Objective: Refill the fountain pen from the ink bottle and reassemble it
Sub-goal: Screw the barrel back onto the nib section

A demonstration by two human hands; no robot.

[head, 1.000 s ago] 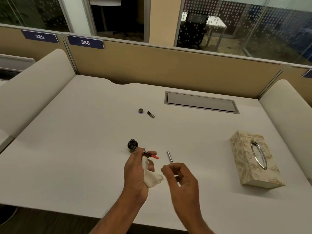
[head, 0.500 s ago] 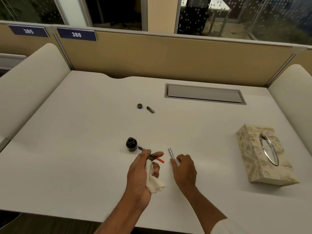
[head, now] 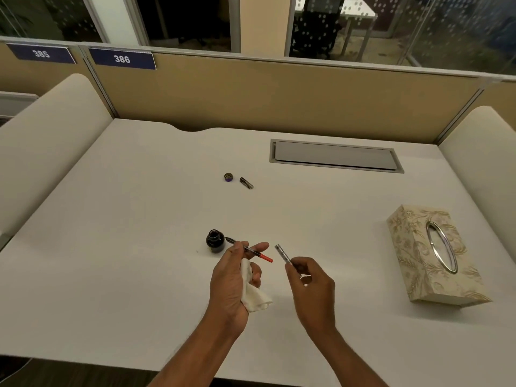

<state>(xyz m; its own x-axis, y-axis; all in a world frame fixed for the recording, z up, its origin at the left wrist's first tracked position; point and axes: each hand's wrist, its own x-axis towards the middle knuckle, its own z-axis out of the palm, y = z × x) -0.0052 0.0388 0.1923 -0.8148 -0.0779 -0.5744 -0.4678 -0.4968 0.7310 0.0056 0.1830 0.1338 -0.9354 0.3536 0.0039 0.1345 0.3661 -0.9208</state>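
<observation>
My left hand (head: 233,280) pinches the pen's nib section with its red-tipped converter (head: 252,250) between thumb and fingers, nib pointing toward the open ink bottle (head: 215,241) just to the left. A crumpled white tissue (head: 252,293) is tucked in the same palm. My right hand (head: 311,286) grips the lower end of the silver pen barrel (head: 282,255), which sticks up and left, a short gap from the converter's red tip. Farther back on the desk lie the bottle cap (head: 228,177) and the dark pen cap (head: 246,182).
A patterned tissue box (head: 427,258) stands at the right. A grey cable hatch (head: 335,156) is set into the white desk (head: 111,247) at the back. Tan partition panels and padded side dividers enclose the desk.
My right hand went down to the silver barrel on the desk, closed on it and lifted it. My left hand kept the nib section and tissue almost still.
</observation>
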